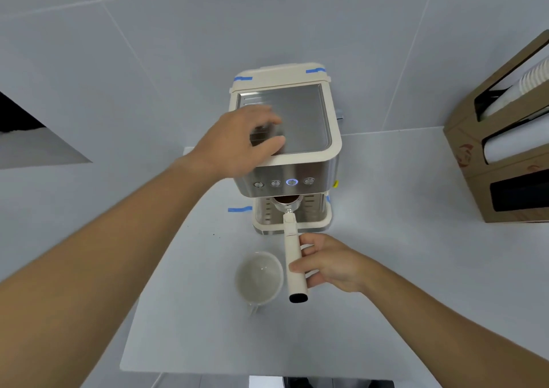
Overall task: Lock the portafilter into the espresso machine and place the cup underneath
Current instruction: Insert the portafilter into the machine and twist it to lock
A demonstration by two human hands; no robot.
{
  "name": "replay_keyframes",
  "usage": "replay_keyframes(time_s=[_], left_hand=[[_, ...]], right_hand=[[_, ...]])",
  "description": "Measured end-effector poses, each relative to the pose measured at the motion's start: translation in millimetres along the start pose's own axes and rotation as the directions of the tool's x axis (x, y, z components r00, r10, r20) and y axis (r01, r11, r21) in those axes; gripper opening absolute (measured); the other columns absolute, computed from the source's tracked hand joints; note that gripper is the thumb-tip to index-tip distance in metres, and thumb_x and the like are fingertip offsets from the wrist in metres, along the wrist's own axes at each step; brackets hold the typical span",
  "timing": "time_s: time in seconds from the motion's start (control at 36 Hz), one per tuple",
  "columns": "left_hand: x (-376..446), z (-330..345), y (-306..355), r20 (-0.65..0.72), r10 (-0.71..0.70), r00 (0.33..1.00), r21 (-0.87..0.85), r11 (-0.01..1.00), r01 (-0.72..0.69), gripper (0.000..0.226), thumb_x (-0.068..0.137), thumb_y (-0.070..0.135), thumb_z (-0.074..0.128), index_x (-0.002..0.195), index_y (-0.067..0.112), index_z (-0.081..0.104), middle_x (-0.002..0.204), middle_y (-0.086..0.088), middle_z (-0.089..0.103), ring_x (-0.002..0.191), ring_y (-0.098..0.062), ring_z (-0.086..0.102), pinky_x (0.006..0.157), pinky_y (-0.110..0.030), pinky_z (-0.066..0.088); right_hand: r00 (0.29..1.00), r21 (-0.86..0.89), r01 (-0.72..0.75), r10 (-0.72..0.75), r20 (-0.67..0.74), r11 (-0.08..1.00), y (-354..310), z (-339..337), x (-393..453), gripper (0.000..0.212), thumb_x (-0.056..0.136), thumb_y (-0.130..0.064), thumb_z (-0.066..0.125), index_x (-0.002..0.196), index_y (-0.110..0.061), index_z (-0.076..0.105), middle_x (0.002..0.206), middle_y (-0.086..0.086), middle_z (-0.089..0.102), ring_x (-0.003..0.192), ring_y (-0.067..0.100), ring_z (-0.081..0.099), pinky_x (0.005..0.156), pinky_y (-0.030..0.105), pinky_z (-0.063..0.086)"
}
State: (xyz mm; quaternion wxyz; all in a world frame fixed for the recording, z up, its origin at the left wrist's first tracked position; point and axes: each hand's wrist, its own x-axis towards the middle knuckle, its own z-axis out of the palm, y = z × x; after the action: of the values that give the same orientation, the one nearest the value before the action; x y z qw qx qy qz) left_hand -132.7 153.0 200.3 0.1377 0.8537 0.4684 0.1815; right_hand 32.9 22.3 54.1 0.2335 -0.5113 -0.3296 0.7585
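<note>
Left hand lies spread, palm down, on steel top of cream-and-steel espresso machine, gripping nothing. Empty white ceramic cup stands on white desk in front of machine, not under spout. Right hand closed round cream handle of steel portafilter; basket w/ brown grounds sits at group head, above drip tray.

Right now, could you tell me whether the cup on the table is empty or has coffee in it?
Empty. The cup stands upright on the table, and its pale inside shows bare to the bottom, with no liquid. It sits beside the portafilter handle.
</note>
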Motion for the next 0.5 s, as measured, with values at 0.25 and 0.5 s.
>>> replay_keyframes(time_s=[0.25,0.5], left_hand=[[27,1,-9,0.224,0.079,0.971,0.089,0.991,-0.101,0.051,0.093,0.051,0.049,0.134,0.022,0.054,0.126,-0.007,0.054,0.121,-0.024,0.047,0.108,-0.044,0.036],[37,18,-22,0.286,0.02,0.958,0.2,0.977,-0.08,0.068,0.09,0.065,0.03,0.153,0.044,0.018,0.167,0.004,0.012,0.154,-0.015,0.006,0.124,-0.044,0.0]], right_hand=[[1.0,0.028,0.018,-0.018,-0.015,0.999,-3,-1,10,0.042,0.081,0.006,0.069,0.121,-0.002,0.057,0.093,0.009,0.067,0.086,0.025,0.07,0.074,0.04,0.059],[0.997,0.039,0.07,-0.07,-0.015,0.997,-5,2,18,0.032,0.083,0.009,0.066,0.109,-0.009,0.063,0.095,0.008,0.069,0.086,0.021,0.069,0.071,0.038,0.06]])
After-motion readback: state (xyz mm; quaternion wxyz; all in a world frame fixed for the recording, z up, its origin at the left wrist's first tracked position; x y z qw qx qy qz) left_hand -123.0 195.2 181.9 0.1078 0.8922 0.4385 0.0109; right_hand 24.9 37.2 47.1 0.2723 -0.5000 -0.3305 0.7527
